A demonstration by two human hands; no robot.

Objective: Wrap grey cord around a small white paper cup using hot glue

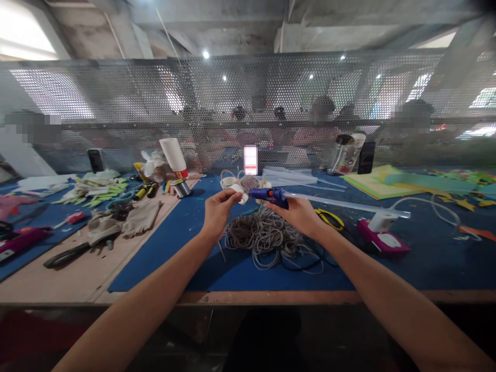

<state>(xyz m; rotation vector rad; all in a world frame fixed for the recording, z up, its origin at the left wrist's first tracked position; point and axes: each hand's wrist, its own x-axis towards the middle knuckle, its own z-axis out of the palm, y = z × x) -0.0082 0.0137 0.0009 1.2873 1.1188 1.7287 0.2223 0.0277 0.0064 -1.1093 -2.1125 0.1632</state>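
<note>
My left hand [217, 206] pinches a small white piece [241, 192], perhaps a cut paper cup; its exact kind I cannot make out. In my right hand [300, 213] is a blue hot glue gun [267, 194], its nozzle pointing left at the white piece. A long clear glue stick [349, 204] sticks out of the gun's back towards the right. Below both hands lies a tangled heap of grey cord [267, 235]. Just behind the white piece are a round grey coil [250, 182] and small white cups with looped handles [229, 181].
Clear glue sticks [290, 177] lie behind the hands. Yellow-handled scissors [330, 219] and a magenta power strip [383, 238] are on the right, with coloured sheets [375, 182] beyond. Stacked paper cups [173, 155], gloves [141, 218] and paper scraps [93, 190] occupy the left. A perforated metal screen [217, 93] stands behind.
</note>
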